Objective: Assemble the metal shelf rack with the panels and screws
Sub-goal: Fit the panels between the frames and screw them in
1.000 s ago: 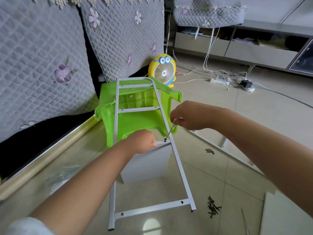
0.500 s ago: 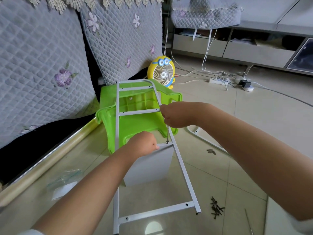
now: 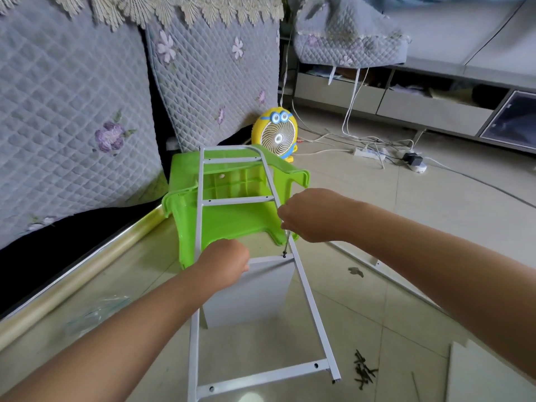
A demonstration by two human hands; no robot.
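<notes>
Rack frame point(image 3: 264, 377): white, near end on the floor, far end propped on green stool point(image 3: 232, 219).
Spare screws point(image 3: 364, 372): loose pile beside near corner.
Panel point(image 3: 249, 288): upright under frame.
Left hand point(image 3: 224, 264): grips panel's top edge.
Right hand point(image 3: 309, 216): pinches thin driver point(image 3: 287, 240), slanted a second ago, now upright on screw point(image 3: 284, 254).
Meaning: screw likely seated, tightening begins.

White metal frame point(image 3: 261, 377) leans with its upper end on an overturned green stool point(image 3: 232, 224), lower end on tiled floor point(image 3: 406, 227). Left hand point(image 3: 223, 262) grips the top edge of 1 white panel point(image 3: 249, 294) standing between the 2 rails. Right hand point(image 3: 313, 216) pinches a thin driver point(image 3: 287, 242), tip at a screw by the right rail. Loose screws point(image 3: 364, 372) lie piled beside the frame's lower right corner.
</notes>
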